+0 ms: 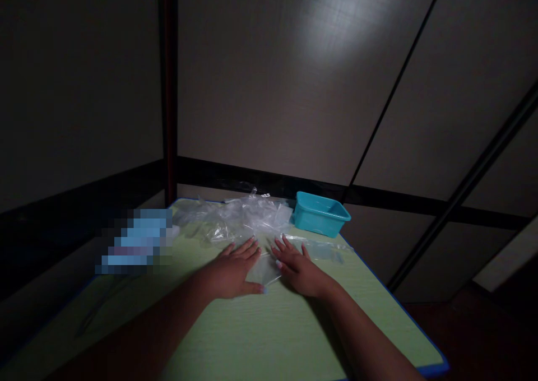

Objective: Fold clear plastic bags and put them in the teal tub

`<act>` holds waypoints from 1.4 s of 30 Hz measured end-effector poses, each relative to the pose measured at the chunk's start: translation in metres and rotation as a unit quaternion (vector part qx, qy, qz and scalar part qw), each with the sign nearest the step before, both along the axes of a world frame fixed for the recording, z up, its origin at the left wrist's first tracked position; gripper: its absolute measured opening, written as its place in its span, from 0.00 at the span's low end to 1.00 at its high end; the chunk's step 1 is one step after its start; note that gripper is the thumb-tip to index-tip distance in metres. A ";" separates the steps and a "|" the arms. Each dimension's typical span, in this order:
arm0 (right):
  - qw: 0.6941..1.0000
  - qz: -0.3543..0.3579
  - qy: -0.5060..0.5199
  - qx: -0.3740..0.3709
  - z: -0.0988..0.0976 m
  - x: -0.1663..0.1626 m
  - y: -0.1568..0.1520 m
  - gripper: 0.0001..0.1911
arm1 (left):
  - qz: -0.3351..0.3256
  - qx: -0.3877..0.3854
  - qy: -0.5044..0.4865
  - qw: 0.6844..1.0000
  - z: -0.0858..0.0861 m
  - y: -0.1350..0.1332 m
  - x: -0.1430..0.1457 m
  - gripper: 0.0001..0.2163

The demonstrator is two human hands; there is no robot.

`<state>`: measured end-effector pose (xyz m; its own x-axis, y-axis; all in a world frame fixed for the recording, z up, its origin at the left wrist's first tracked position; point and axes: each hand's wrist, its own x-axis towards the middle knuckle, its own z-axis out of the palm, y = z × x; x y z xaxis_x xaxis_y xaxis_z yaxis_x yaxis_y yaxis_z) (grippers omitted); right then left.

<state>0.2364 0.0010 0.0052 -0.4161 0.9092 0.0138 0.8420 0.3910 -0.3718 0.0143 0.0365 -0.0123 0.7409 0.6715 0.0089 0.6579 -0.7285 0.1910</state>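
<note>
My left hand (233, 269) lies flat on the green table (260, 336), fingers stretched out and spread. My right hand (296, 266) lies flat beside it, fingers also spread. Between and under the two hands is a small clear plastic bag (264, 269), pressed against the tabletop by both. Just beyond my fingertips sits a heap of several clear plastic bags (239, 215). Another flat clear bag (325, 250) lies to the right of my right hand.
A teal plastic tub (320, 213) stands at the table's far right corner. A blurred blue patch (137, 241) covers something at the left edge. Dark wall panels rise behind the table. The table has a blue rim (432, 367).
</note>
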 end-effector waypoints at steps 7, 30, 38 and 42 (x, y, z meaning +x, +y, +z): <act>0.998 0.014 -0.054 -0.022 -0.006 0.004 0.004 0.29 | 0.009 0.004 0.005 1.000 0.002 -0.002 0.000 0.41; 0.994 0.001 -0.109 0.017 -0.005 -0.016 -0.010 0.28 | 0.031 0.008 -0.006 0.999 0.000 -0.004 0.001 0.42; 0.991 -0.042 -0.127 0.016 -0.008 -0.013 -0.009 0.28 | 0.039 0.004 0.001 0.999 0.002 -0.004 0.000 0.42; 0.991 -0.055 -0.125 0.007 -0.008 -0.012 -0.008 0.27 | 0.037 0.004 -0.002 0.999 0.002 -0.004 0.000 0.42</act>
